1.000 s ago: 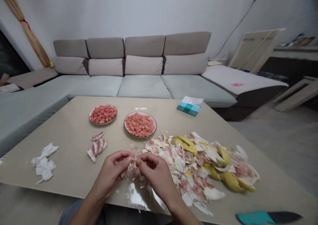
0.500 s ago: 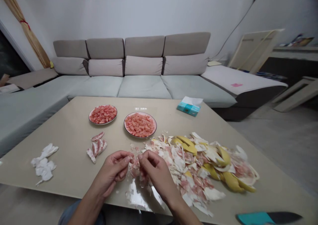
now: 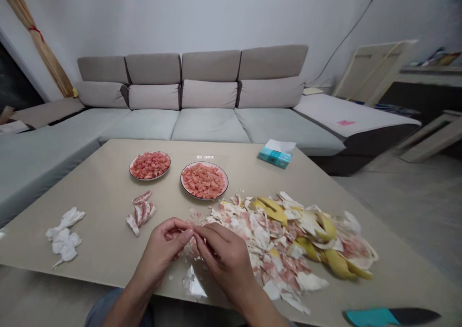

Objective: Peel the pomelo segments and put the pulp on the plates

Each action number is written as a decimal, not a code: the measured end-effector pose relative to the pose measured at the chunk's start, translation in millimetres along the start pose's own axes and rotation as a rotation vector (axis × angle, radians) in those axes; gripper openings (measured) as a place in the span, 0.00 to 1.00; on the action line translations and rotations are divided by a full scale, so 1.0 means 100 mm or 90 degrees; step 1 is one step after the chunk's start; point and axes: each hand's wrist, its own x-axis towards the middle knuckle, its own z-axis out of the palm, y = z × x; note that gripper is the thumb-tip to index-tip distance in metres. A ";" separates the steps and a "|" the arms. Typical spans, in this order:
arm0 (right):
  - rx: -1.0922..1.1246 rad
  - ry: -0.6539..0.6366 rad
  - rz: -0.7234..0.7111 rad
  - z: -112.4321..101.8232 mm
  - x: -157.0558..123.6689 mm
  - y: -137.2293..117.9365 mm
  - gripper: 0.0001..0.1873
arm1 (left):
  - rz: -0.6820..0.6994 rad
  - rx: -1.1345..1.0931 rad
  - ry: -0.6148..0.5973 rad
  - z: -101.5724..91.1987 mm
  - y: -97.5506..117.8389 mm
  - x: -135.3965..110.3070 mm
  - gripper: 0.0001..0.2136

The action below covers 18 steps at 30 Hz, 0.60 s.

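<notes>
Both hands meet over the near side of the table, their fingertips touching. My left hand (image 3: pixel 166 242) is closed in a pinch around a small piece of pomelo, mostly hidden behind the fingers. Against it, my right hand (image 3: pixel 225 255) is also closed, thumb and forefinger pressed together; what lies in that pinch is hidden. Just beyond the left hand lie several unpeeled pomelo segments (image 3: pixel 141 214). A plate of pink pomelo flesh (image 3: pixel 204 180) stands farther back, with a second plate of flesh (image 3: pixel 149 165) to its left.
A wide heap of pomelo peel and white membrane (image 3: pixel 269 240) spreads to the right of the hands. A knife with a teal handle (image 3: pixel 371 316) lies at the near right. Crumpled tissues (image 3: pixel 65 238) are at the left, a tissue box (image 3: pixel 275 156) at the back right. Behind stands a sofa (image 3: pixel 209 124).
My right hand has moved left, so its fingertips now meet those of my left hand; a gap lay between them before. The plates, segments and peel have stayed put.
</notes>
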 end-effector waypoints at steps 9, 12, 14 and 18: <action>-0.002 0.021 0.048 0.03 -0.02 -0.05 0.09 | 0.068 0.090 0.019 0.00 0.04 -0.05 0.10; 0.117 0.009 0.182 0.00 0.03 -0.07 0.07 | 0.052 0.111 0.010 -0.01 0.05 -0.07 0.11; 0.184 -0.004 0.278 -0.03 0.07 -0.08 0.06 | 0.026 0.104 -0.005 -0.03 0.06 -0.07 0.13; 0.287 -0.043 0.405 -0.09 0.13 -0.08 0.05 | -0.014 0.047 -0.071 -0.05 0.07 -0.05 0.14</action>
